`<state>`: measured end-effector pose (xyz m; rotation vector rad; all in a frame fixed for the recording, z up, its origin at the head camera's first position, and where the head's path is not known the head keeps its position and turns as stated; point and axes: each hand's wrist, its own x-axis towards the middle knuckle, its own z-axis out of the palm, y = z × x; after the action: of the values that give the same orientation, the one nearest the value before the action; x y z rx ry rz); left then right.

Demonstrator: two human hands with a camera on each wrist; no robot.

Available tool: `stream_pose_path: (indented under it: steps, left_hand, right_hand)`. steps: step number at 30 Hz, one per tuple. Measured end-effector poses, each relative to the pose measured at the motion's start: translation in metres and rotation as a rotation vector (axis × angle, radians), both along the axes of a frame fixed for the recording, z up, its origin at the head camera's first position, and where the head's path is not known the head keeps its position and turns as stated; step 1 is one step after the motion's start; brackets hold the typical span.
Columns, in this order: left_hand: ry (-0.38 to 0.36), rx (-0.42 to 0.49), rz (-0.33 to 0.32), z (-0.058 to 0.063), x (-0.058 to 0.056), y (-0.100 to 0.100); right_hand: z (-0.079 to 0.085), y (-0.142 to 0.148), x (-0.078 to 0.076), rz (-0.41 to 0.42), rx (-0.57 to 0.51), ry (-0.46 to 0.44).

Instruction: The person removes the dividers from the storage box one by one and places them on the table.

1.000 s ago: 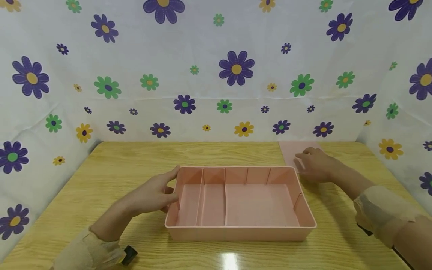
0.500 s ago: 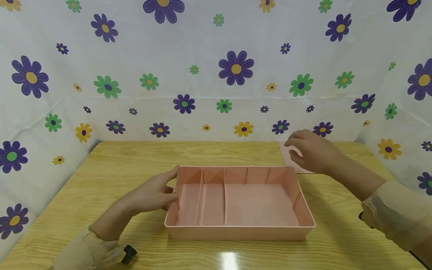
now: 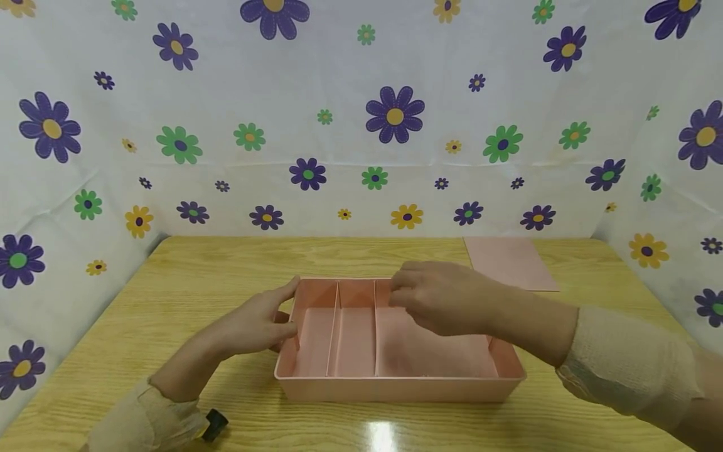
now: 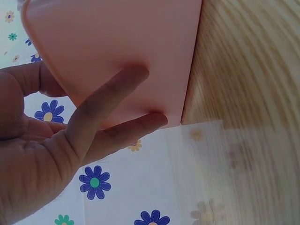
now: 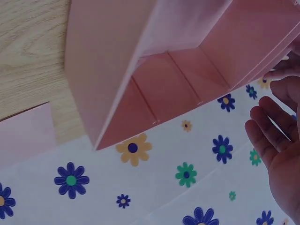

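Observation:
A pink open-topped box (image 3: 401,390) sits on the table, with two dividers (image 3: 334,333) splitting its left part into narrow compartments. My left hand (image 3: 254,323) grips its left end wall, thumb at the inner side. The left wrist view shows two fingers (image 4: 117,89) pressed against the outside of the box (image 4: 117,33). Over the box's wide right compartment hangs my right hand (image 3: 443,298), fingers loosely bent, near the right-hand divider. In the right wrist view this right hand (image 5: 281,154) holds nothing. It hides part of the box's back wall.
Behind the box to the right, a flat pink panel (image 3: 511,263) lies on the wooden table (image 3: 226,263). A white cloth (image 3: 339,75) printed with flowers hangs behind the table and along both sides.
My right hand has lifted off the pink panel at the back right and moved left over the box. The left hand keeps its grip on the box's left end.

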<state>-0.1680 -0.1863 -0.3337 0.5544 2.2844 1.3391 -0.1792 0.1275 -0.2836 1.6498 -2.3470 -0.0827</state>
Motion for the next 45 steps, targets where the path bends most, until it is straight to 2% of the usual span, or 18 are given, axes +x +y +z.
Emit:
stream_pose_path:
  steps: [4,11,17,24,28,32,45]
  left_hand:
    - [0.004,-0.011,-0.004,0.0,0.0,-0.001]
    - [0.0,-0.005,-0.009,0.0,0.0,-0.001]
    - [-0.001,0.003,-0.014,0.001,0.0,-0.001]
    - [-0.004,0.01,-0.022,0.001,0.0,0.001]
    - [-0.003,0.017,-0.024,0.001,-0.001,0.001]
    - [-0.001,0.017,-0.028,0.0,-0.001,0.0]
    - [-0.009,0.011,-0.013,-0.001,-0.001,-0.001]
  right_hand:
    - [-0.002,-0.019,0.006,0.041,0.081,-0.019]
    - [-0.01,-0.041,0.006,0.075,0.182,-0.079]
    - [-0.019,-0.051,0.001,0.107,0.259,-0.061]
    - [-0.026,-0.055,0.0,0.083,0.328,-0.077]
    - [-0.027,-0.055,0.001,0.069,0.379,-0.046]
    - [-0.026,-0.055,0.001,0.096,0.392,0.009]
    - [-0.009,-0.051,0.001,0.135,0.343,0.02]
